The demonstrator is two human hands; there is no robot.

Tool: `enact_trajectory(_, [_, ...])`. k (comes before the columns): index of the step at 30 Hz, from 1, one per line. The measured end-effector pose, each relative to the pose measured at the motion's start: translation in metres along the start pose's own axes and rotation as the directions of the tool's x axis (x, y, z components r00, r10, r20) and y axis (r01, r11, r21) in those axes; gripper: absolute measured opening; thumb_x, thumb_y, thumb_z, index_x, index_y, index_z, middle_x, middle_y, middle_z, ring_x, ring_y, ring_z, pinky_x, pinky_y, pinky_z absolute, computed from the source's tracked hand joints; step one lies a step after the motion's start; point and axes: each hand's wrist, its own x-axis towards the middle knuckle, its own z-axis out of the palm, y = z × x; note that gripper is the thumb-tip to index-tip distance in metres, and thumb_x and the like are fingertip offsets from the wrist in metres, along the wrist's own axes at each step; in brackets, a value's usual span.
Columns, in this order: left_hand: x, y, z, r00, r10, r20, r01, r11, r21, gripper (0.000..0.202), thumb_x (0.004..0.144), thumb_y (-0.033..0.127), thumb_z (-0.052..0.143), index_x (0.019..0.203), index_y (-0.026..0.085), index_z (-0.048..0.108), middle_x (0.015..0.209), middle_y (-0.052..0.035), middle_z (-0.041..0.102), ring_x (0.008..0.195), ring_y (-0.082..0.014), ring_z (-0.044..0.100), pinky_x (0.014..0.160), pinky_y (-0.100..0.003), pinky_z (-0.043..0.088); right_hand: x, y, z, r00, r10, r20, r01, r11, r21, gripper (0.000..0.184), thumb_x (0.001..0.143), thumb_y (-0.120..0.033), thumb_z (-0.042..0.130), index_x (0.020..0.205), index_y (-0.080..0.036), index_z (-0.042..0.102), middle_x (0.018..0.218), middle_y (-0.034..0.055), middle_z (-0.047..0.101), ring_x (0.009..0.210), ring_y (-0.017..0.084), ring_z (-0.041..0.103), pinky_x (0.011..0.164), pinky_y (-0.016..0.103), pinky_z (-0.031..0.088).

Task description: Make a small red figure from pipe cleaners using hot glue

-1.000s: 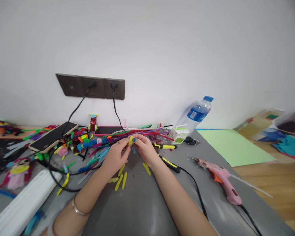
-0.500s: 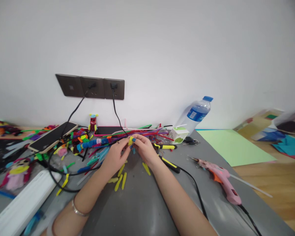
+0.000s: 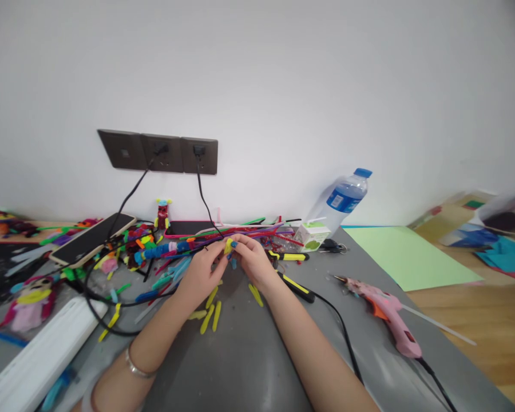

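Both hands meet over the grey table, pinching one small yellow fuzzy piece (image 3: 228, 246) that looks like pipe cleaner. My left hand (image 3: 203, 268) grips it from the left, its fingers closed. From the other side my right hand (image 3: 249, 258), with blue nails, is closed on the same piece. Fingers cover most of its shape. Below the hands lie several short yellow pipe cleaner pieces (image 3: 217, 316). One more yellow piece (image 3: 255, 294) rests by my right wrist. Yellow-and-black pliers (image 3: 298, 287) lie just past my right forearm.
A pink glue gun (image 3: 390, 315) lies at the right. Behind stand a drink carton (image 3: 311, 236) and a tilted water bottle (image 3: 347, 197). Coloured pipe cleaners (image 3: 249, 231), a phone (image 3: 93, 239), a white power strip (image 3: 47, 355), black cables and small fuzzy dolls (image 3: 29, 306) crowd the left and back.
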Motion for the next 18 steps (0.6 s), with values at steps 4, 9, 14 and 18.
enact_trajectory(4, [0.0001, -0.0004, 0.0003, 1.000, -0.004, -0.004, 0.004, 1.000, -0.007, 0.021, 0.092, 0.016, 0.048, 0.108, 0.017, 0.061, 0.099, -0.0073, 0.071, 0.085, -0.0186, 0.067, 0.078, -0.029, 0.054, 0.0002, 0.0007, -0.0004, 1.000, 0.001, 0.000, -0.001, 1.000, 0.004, 0.018, 0.068, -0.034, 0.077, 0.074, -0.020, 0.069, 0.070, -0.0002, 0.064, 0.064, 0.012, 0.054, 0.061, 0.023, 0.046])
enact_trajectory(9, [0.0003, -0.0006, 0.0000, 1.000, -0.001, 0.000, 0.001, 1.000, -0.015, 0.020, 0.092, 0.016, 0.047, 0.108, 0.017, 0.060, 0.098, -0.0067, 0.071, 0.084, -0.0181, 0.067, 0.077, -0.028, 0.053, 0.0003, 0.0012, -0.0004, 1.000, 0.002, 0.002, -0.002, 1.000, 0.008, 0.017, 0.068, -0.034, 0.076, 0.074, -0.019, 0.069, 0.071, -0.0005, 0.064, 0.064, 0.011, 0.054, 0.061, 0.022, 0.045])
enact_trajectory(14, [0.0003, 0.0003, -0.0002, 1.000, 0.001, -0.001, -0.001, 1.000, -0.009, 0.020, 0.092, 0.016, 0.047, 0.108, 0.017, 0.060, 0.094, -0.0061, 0.070, 0.081, -0.0178, 0.066, 0.074, -0.027, 0.053, 0.0008, 0.0010, -0.0005, 1.000, 0.004, -0.001, -0.004, 1.000, 0.016, 0.017, 0.068, -0.033, 0.077, 0.074, -0.019, 0.069, 0.071, -0.0005, 0.064, 0.063, 0.011, 0.053, 0.061, 0.023, 0.045])
enact_trajectory(18, [0.0003, -0.0003, -0.0001, 1.000, 0.007, -0.004, -0.007, 1.000, -0.008, 0.020, 0.092, 0.016, 0.048, 0.108, 0.017, 0.060, 0.095, -0.0062, 0.070, 0.082, -0.0177, 0.066, 0.075, -0.027, 0.053, 0.0010, 0.0014, -0.0010, 1.000, 0.000, 0.002, 0.000, 1.000, 0.011, 0.017, 0.068, -0.033, 0.077, 0.074, -0.019, 0.070, 0.071, -0.0004, 0.064, 0.064, 0.011, 0.054, 0.061, 0.023, 0.045])
